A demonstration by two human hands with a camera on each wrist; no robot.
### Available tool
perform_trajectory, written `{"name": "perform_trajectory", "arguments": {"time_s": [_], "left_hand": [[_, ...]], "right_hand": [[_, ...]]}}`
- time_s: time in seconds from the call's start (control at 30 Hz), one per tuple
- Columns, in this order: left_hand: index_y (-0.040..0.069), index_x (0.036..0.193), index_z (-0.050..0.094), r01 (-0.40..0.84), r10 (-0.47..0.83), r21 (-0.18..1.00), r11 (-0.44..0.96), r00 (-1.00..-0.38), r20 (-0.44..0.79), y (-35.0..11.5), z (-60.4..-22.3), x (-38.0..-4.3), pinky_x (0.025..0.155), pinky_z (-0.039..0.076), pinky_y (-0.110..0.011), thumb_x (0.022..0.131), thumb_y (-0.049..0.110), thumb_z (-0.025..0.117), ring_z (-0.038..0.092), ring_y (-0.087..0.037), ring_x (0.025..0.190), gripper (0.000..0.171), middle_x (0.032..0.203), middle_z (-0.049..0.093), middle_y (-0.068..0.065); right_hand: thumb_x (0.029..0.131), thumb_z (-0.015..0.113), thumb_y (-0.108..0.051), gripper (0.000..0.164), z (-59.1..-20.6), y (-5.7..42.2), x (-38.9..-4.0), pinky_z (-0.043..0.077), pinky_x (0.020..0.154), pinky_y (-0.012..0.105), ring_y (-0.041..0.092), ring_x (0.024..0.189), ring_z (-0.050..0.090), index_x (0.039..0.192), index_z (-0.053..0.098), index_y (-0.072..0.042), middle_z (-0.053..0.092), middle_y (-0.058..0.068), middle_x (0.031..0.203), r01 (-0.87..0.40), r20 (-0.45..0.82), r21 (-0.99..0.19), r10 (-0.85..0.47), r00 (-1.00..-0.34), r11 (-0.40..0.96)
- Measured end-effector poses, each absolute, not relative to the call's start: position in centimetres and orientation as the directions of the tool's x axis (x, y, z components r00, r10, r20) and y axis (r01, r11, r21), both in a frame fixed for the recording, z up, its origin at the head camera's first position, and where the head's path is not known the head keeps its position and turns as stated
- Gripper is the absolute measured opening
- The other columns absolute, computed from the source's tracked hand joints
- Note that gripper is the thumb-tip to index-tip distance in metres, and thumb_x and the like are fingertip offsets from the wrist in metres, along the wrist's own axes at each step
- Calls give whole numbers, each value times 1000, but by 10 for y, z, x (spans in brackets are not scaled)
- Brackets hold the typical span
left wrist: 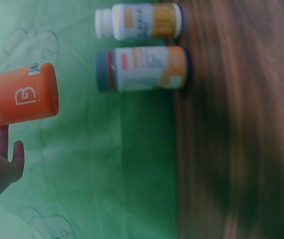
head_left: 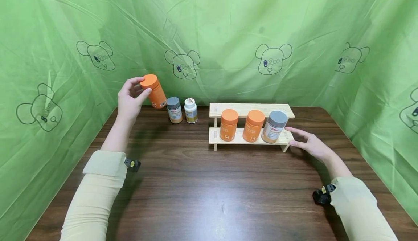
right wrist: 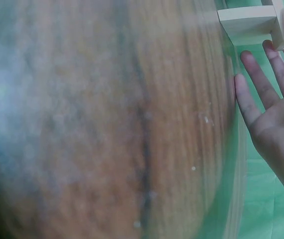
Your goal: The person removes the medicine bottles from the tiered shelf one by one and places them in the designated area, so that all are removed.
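Note:
My left hand holds an orange bottle by its lid end, thumb in front and fingers behind. The bottle is tilted and off the table; its base and white logo show in the left wrist view. Beside it stand a grey-lidded bottle and a small white bottle. At the right end of a two-tier wooden rack, my right hand grips the lower board between thumb and index finger, its other fingers loosely extended. Two orange bottles and a grey-lidded jar stand on that lower tier.
The dark wooden table carries the rack and bottles near its back edge. A green cloth with bear-head drawings hangs behind and along both sides. A small black camera sits on the left wrist, another on the right.

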State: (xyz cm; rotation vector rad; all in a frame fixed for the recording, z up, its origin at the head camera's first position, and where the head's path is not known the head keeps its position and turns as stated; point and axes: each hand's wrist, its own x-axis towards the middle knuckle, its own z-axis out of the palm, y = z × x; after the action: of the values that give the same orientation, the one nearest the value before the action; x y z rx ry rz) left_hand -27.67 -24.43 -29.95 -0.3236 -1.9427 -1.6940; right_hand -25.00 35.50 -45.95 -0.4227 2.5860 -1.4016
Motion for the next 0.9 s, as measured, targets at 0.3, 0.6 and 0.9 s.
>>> {"name": "perform_trajectory", "arguments": {"time_s": [0.3, 0.6, 0.9], "left_hand": [[-1, 120, 58, 408, -204, 878, 251, -864, 460, -262, -329, -290, 92, 47, -30, 81, 5, 73, 57, -15, 106, 43, 121, 61, -7], [-4, 123, 54, 353, -193, 882, 312, -885, 423, -266, -351, -297, 92, 47, -30, 83, 3, 70, 55, -18, 108, 43, 125, 57, -16], [-6, 124, 52, 327, -168, 869, 372, -896, 410, -269, -375, -304, 83, 45, -20, 86, 2, 67, 54, -30, 108, 42, 125, 55, -23]], "right_hand": [[91, 64, -23, 57, -463, 358, -252, 16, 108, 62, 34, 138, 22, 143, 41, -21, 34, 14, 149, -140, -30, -839, -302, -953, 525], [91, 64, -25, 58, -463, 359, -252, 15, 107, 64, 36, 138, 20, 144, 41, -22, 33, 16, 150, -144, -29, -831, -301, -953, 538], [91, 64, -27, 59, -460, 357, -251, 15, 107, 64, 36, 138, 20, 144, 40, -21, 33, 15, 150, -140, -33, -832, -300, -953, 537]]}}
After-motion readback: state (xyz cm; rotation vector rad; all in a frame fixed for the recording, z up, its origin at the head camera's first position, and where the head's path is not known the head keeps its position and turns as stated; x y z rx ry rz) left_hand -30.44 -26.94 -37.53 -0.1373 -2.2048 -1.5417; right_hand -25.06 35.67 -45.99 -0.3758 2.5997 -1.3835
